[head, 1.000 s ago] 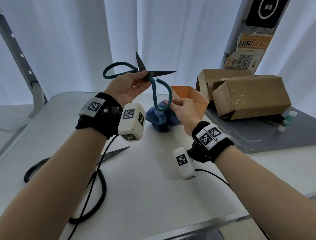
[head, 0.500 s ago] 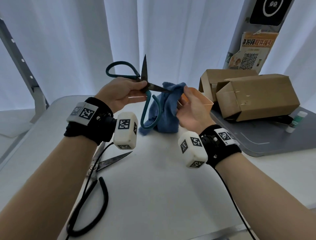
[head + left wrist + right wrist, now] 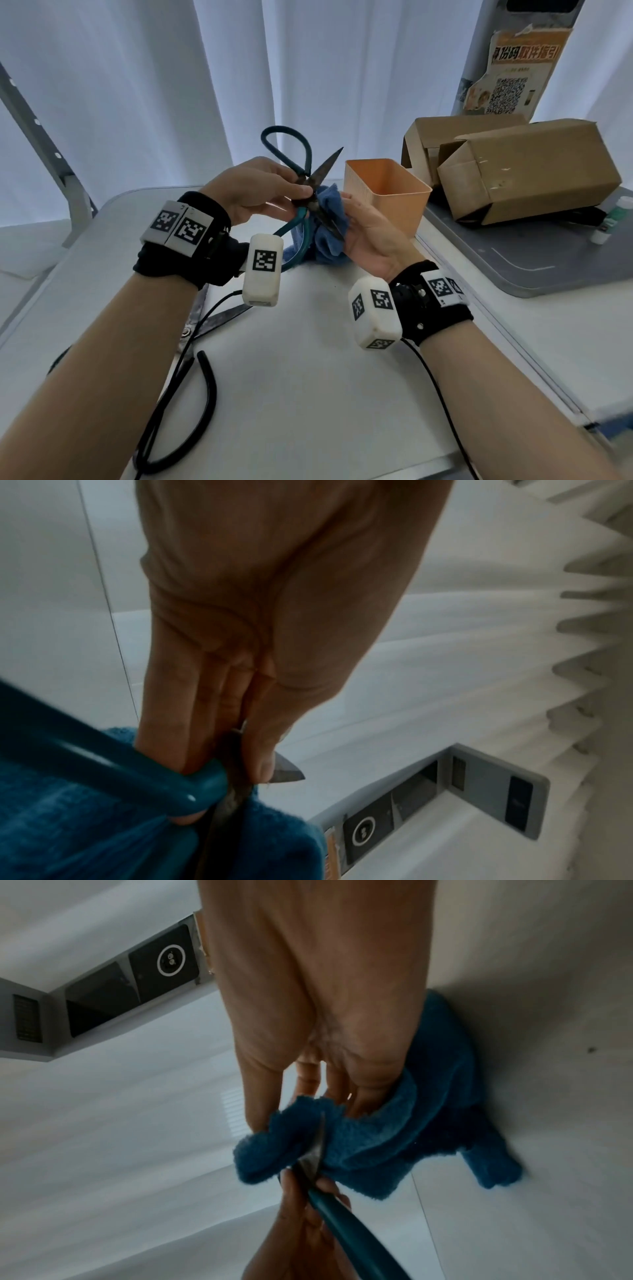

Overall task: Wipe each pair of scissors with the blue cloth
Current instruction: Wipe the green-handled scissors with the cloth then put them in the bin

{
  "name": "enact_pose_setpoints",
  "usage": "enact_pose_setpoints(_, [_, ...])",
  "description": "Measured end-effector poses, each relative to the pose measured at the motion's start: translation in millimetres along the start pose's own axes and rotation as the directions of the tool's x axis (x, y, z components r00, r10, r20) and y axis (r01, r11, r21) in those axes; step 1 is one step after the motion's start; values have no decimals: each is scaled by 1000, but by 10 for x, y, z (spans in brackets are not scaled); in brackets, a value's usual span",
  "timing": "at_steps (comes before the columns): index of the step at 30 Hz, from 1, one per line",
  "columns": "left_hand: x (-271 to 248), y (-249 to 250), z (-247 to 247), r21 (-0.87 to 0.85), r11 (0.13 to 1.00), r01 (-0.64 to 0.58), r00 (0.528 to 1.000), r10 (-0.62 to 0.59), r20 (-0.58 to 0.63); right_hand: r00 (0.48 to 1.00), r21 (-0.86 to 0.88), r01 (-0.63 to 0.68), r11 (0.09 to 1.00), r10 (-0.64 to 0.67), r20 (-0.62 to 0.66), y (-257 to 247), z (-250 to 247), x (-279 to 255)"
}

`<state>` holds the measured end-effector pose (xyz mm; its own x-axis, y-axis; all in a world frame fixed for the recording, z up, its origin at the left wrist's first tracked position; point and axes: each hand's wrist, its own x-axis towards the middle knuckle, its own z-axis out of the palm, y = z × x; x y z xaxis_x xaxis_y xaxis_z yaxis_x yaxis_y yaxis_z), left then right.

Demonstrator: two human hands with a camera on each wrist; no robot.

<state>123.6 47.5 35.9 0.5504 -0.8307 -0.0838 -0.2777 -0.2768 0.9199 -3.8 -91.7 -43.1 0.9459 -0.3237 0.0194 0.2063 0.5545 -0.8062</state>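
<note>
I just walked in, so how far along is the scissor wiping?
Nothing looks finished. In hand: the left hand holds the teal-handled scissors open while the right hand presses the blue cloth around one blade. Left: the other blade, then the black-handled scissors lying on the table.

Front: I see the orange bin (image 3: pixel 387 197) just beside my right hand (image 3: pixel 371 236), cardboard boxes (image 3: pixel 520 171) behind it | Near left: black-handled scissors (image 3: pixel 209 323) and cables (image 3: pixel 178 394) lie under my left forearm | Near centre: bare table (image 3: pixel 308 394), free passage.
</note>
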Motion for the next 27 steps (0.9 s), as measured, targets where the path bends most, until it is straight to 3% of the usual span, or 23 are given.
enact_pose_setpoints(3, [40,-21,60,62,998,20,999,-19,-27,1000,7,-25,1000,25,4,83,-47,2])
enact_pose_setpoints(10, [97,-47,149,153,987,56,998,-51,-33,997,-172,-80,982,77,-26,127,-76,-1])
enact_pose_setpoints(16, [131,-79,144,153,985,84,993,-71,-92,998,-104,-56,993,52,-40,209,-78,17])
enact_pose_setpoints(27, [121,-63,206,211,974,84,996,-73,-60,994,-72,-85,994,80,-67,235,-35,-16])
